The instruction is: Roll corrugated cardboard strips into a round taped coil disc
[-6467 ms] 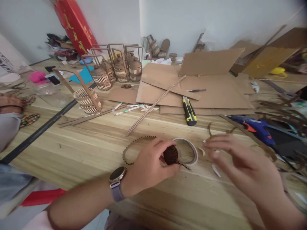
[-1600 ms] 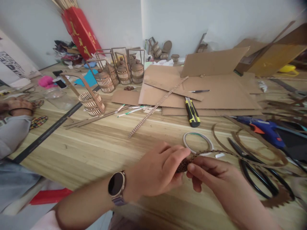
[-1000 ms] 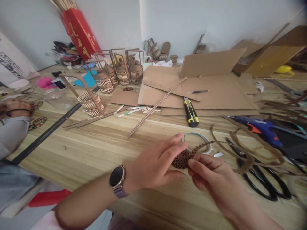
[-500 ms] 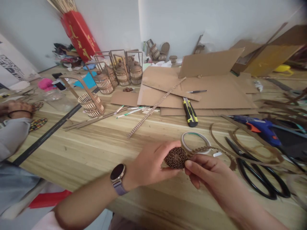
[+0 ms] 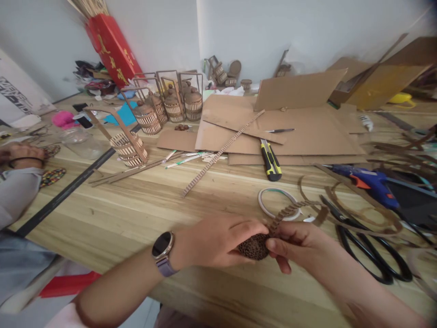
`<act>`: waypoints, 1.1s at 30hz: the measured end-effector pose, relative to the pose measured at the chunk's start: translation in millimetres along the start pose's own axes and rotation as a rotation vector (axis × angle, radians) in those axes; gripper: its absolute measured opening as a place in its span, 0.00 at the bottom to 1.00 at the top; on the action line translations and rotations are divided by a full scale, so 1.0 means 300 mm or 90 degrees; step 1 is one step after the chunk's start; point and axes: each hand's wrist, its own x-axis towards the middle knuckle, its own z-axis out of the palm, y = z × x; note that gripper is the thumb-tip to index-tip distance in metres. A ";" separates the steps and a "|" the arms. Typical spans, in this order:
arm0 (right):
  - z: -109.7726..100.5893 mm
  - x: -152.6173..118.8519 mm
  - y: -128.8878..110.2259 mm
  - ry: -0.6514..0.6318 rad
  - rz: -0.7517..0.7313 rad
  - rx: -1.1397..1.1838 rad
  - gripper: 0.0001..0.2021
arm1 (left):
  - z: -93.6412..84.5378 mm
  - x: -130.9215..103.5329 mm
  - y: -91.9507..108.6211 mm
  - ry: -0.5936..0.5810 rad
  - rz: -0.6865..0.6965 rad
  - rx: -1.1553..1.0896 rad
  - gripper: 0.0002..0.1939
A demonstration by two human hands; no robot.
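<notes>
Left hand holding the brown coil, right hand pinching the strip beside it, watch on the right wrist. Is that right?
Not quite: the head view shows the watch on the left wrist. The rest stands: the left hand holds the brown coil, and the right hand pinches the strip beside it.

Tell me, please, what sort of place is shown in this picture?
Probably a craft workshop: a blue glue gun, a yellow-and-black utility knife and several small baskets with tall handles share a wooden table.
</notes>
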 end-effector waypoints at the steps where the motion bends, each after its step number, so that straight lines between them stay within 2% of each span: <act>1: -0.001 0.000 0.000 -0.006 0.003 0.012 0.19 | 0.001 -0.001 -0.003 -0.006 0.006 -0.008 0.21; 6: 0.008 0.002 -0.017 -0.037 0.039 0.119 0.21 | -0.002 -0.003 -0.009 -0.023 0.004 -0.043 0.24; 10: 0.031 -0.004 -0.037 0.000 0.079 0.151 0.24 | -0.019 -0.001 -0.003 -0.039 0.009 -0.036 0.23; 13: 0.041 -0.004 -0.034 0.028 0.069 0.144 0.23 | -0.025 0.001 0.000 -0.041 -0.001 -0.036 0.24; 17: 0.042 0.008 -0.020 0.050 0.039 0.169 0.22 | -0.013 0.001 -0.001 0.023 -0.006 -0.045 0.32; 20: 0.044 0.016 -0.023 0.086 0.040 0.226 0.23 | 0.002 0.001 -0.001 0.118 -0.052 -0.038 0.43; 22: 0.052 0.017 -0.032 0.122 0.046 0.283 0.22 | 0.012 0.000 0.003 0.180 -0.081 -0.020 0.46; 24: 0.064 0.015 -0.040 0.136 0.055 0.330 0.22 | 0.023 -0.001 0.011 0.207 -0.085 0.012 0.44; 27: 0.087 0.011 -0.046 0.110 0.065 0.356 0.21 | 0.038 -0.002 0.024 0.201 -0.112 0.035 0.39; 30: 0.102 0.012 -0.040 0.089 0.062 0.354 0.21 | 0.046 -0.002 0.032 0.192 -0.139 0.022 0.35; 33: 0.097 0.016 -0.027 0.082 0.048 0.304 0.21 | 0.044 0.000 0.030 0.179 -0.129 0.017 0.30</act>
